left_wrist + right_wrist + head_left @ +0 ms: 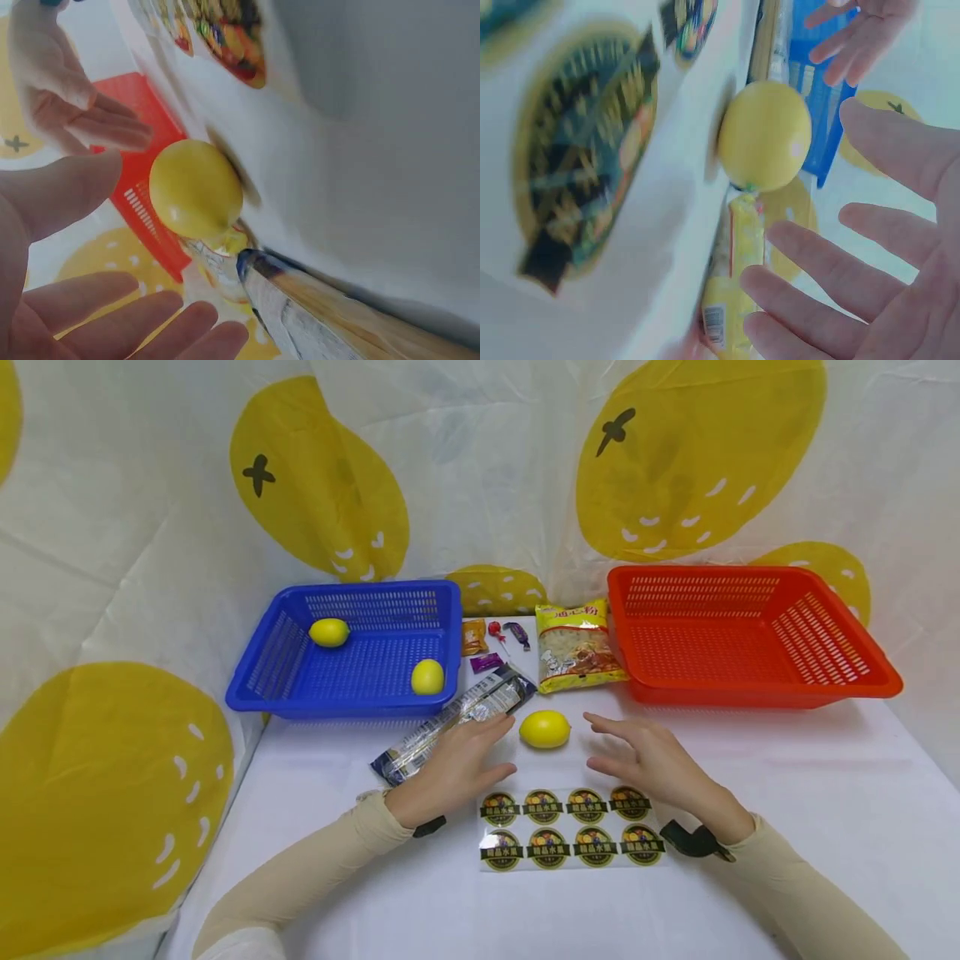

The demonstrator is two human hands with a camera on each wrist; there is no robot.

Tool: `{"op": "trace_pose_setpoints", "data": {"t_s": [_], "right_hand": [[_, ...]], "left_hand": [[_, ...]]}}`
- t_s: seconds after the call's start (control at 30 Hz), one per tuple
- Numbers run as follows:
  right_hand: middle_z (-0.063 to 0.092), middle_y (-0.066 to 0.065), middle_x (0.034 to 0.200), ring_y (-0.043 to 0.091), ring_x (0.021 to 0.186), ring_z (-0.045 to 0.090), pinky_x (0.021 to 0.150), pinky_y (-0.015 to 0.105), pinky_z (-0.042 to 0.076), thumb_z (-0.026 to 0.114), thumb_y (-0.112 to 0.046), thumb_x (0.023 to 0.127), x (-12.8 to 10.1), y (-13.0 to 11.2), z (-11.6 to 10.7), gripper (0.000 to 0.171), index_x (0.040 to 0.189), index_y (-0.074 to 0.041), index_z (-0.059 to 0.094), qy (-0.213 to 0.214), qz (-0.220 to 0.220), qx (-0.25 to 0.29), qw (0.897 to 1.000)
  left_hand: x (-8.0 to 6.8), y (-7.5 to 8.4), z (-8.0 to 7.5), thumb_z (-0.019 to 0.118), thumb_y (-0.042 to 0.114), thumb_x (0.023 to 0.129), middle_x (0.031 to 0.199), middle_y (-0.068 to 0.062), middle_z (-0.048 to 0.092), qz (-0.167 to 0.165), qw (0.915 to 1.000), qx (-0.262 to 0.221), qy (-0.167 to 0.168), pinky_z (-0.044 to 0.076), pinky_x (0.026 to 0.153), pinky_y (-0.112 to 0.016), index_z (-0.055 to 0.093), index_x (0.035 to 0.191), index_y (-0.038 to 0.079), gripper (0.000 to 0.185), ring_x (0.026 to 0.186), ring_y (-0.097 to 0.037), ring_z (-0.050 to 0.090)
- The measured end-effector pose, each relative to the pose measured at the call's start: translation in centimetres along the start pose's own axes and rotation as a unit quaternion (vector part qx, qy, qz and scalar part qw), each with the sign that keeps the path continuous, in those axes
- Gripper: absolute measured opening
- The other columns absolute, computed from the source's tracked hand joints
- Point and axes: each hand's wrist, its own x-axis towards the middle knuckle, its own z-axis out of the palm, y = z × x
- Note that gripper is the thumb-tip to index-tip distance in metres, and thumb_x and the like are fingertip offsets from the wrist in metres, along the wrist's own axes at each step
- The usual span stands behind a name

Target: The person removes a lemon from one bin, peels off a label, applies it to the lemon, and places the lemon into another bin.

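The left hand [453,760] is in the middle of the frame, a bit low and to the left. Its fingers reach out toward the right, loose and apart, and its grip is free. The right hand [663,768] is right of the middle. Its fingers reach out toward the left, loose and apart too, and its grip is also free.

A yellow lemon [545,729] sits on the white table [360,902] in the gap between the hands, just right of the middle of the frame. It is near the fingertips of both hands but apart from them.

A long, shiny packet [450,727] lies on a slant behind the left hand; I cannot tell if they touch. Below the lemon, low in the frame, is a clear sheet of round stickers [572,830], in two rows of four.

Above the lemon stands a yellow food bag [576,647], just beside a big red basket [697,652] at the right. Left of the bag are an orange packet [473,637], a red lollipop [495,629] and two purple sweets [487,663]. The blue basket [367,668] is left of the middle. One lemon is at its upper left [329,632] and one at its lower right [427,677]. Behind it all hangs a pale cloth [480,452] with big yellow fruit shapes.
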Motion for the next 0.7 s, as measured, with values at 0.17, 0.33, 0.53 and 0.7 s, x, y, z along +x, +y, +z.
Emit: {"op": "trace_pose_setpoints", "data": {"t_s": [0.17,0.33,0.53,0.7], "right_hand": [[0.073,0.007,0.130,0.028,0.118,0.070,0.099,0.054,0.054,0.081,-0.032,0.088,-1.3,-1.2,0.6,0.059,0.140,-0.013,0.064,-0.005,-0.036,-0.007,0.999],[0.075,0.002,0.122,0.021,0.111,0.070,0.095,0.048,0.056,0.082,-0.032,0.087,-1.6,-3.2,1.8,0.053,0.135,-0.013,0.068,-0.044,-0.058,-0.027,0.997],[0.072,0.001,0.115,0.019,0.106,0.066,0.091,0.042,0.058,0.081,-0.034,0.088,-1.1,-4.9,3.7,0.050,0.132,-0.012,0.070,-0.096,-0.093,-0.058,0.989],[0.067,-0.001,0.110,0.015,0.099,0.059,0.082,0.034,0.054,0.081,-0.035,0.087,-0.8,-5.3,4.9,0.050,0.131,-0.012,0.071,-0.117,-0.110,-0.096,0.982]], "left_hand": [[-2.3,-0.1,-0.2,0.077,0.036,0.092,0.144,-0.011,0.063,0.002,0.9999,-0.011,-0.010,0.052,0.107,-0.045,0.058,0.144,0.007,0.063,0.128,-0.029,0.065],[-4.0,0.2,0.1,0.078,0.037,0.090,0.138,-0.006,0.069,0.003,0.9994,-0.006,-0.034,0.056,0.101,-0.041,0.062,0.141,0.009,0.060,0.124,-0.025,0.068],[-4.8,0.2,0.8,0.079,0.033,0.090,0.133,-0.005,0.072,0.008,0.9990,0.014,-0.043,0.059,0.095,-0.040,0.064,0.138,0.008,0.056,0.116,-0.024,0.071],[-5.0,0.2,1.0,0.078,0.035,0.090,0.133,-0.005,0.071,0.008,0.9978,0.024,-0.061,0.059,0.095,-0.041,0.064,0.138,0.010,0.056,0.115,-0.024,0.071]]}}
